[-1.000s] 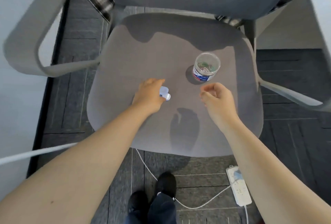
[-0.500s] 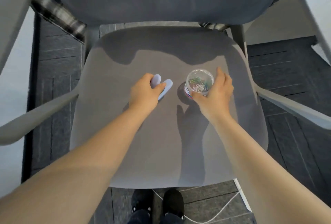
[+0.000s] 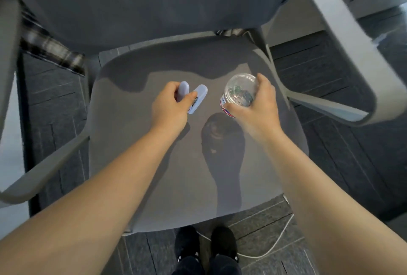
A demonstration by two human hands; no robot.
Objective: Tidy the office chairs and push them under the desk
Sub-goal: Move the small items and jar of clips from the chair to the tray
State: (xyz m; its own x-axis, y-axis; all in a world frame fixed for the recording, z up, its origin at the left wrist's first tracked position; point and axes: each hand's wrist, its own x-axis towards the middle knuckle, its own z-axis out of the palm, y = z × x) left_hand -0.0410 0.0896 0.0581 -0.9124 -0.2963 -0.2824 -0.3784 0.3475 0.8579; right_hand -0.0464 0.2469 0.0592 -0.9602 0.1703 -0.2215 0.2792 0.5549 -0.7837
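Observation:
A grey office chair stands right in front of me, its seat [image 3: 136, 164] filling the middle of the view and its backrest [image 3: 143, 4] across the top. My left hand [image 3: 169, 107] holds a pale blue stapler [image 3: 196, 98] just above the seat, with the stapler's jaws apart. My right hand [image 3: 253, 109] grips a clear plastic jar of paper clips [image 3: 237, 94], lifted and tilted over the seat; its shadow falls on the cushion below.
Grey armrests flank the seat, one on the left [image 3: 44, 175] and one on the right [image 3: 343, 54]. A plaid cloth [image 3: 55, 52] hangs behind the backrest at left. A white cable [image 3: 277, 241] lies on the dark carpet by my black shoes [image 3: 207, 244].
My right hand reached the jar, closed on it and lifted it off the seat. My left hand raised the stapler. The view moved closer over the chair.

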